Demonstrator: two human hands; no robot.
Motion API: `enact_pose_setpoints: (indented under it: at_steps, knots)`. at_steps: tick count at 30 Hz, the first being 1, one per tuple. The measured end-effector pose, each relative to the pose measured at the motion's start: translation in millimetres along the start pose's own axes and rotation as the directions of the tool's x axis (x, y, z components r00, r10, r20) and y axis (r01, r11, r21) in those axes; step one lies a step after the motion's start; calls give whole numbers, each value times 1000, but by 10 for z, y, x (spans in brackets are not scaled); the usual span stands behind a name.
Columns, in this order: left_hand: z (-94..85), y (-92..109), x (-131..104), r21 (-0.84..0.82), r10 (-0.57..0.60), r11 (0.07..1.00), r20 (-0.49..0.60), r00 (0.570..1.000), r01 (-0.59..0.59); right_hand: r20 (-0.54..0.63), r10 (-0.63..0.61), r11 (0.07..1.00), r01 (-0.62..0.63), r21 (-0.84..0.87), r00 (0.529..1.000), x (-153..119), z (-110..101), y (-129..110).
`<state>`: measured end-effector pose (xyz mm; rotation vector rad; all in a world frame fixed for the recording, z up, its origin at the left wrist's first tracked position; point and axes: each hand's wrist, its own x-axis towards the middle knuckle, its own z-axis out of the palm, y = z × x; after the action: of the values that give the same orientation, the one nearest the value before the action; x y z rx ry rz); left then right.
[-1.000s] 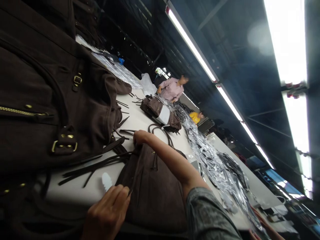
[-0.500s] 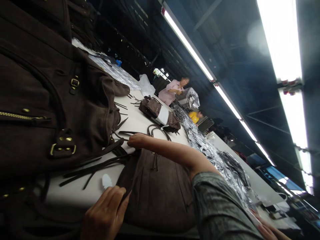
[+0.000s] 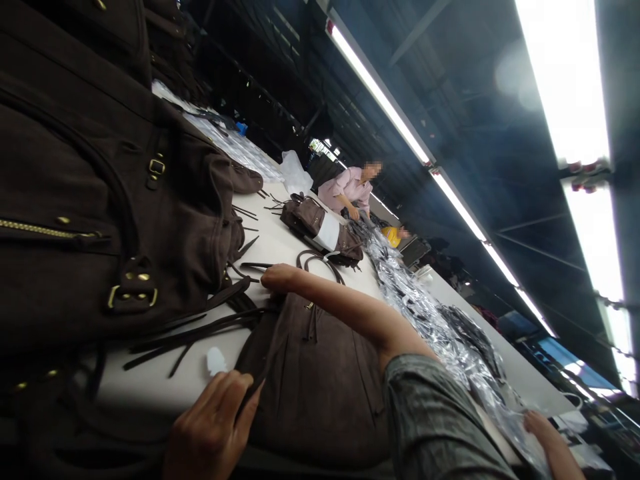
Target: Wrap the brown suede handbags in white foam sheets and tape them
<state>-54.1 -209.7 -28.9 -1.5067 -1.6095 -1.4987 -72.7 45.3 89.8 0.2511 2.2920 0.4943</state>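
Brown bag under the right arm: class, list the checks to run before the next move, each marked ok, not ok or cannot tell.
1. Left hand closed on the brown bag's edge: ok.
2. Right hand gripping: cannot tell, its grip is hidden.
3. Dark straps gathered: not ok, trailing loose over the white table.
4. Co-worker's hand away from the bag: ok.

Left hand (image 3: 213, 423): cut off near wrist by bottom edge. Right hand (image 3: 277, 277): fingertips hidden. Brown bag (image 3: 320, 393): partly behind right forearm (image 3: 345, 307). Larger bag (image 3: 185, 233): cut by left edge.
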Motion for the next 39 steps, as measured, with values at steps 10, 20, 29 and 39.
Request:
enact_pose_setpoints:
  at_steps: [10,20,29,39]
  knots:
    - [-39,21,76,7,15,1000,-26,1000,-15,39,17,998,-19,56,999,113,62,5]
    - [-22,-3,54,11,-3,1000,-6,1000,3,113,67,976,-89,197,991,34,-40,223]
    - [-10,5,44,20,11,1000,-16,1000,-10,-45,149,980,-141,140,988,-14,68,66]
    - [2,14,31,-59,-78,995,45,996,80,-142,366,865,-280,417,920,46,224,257]
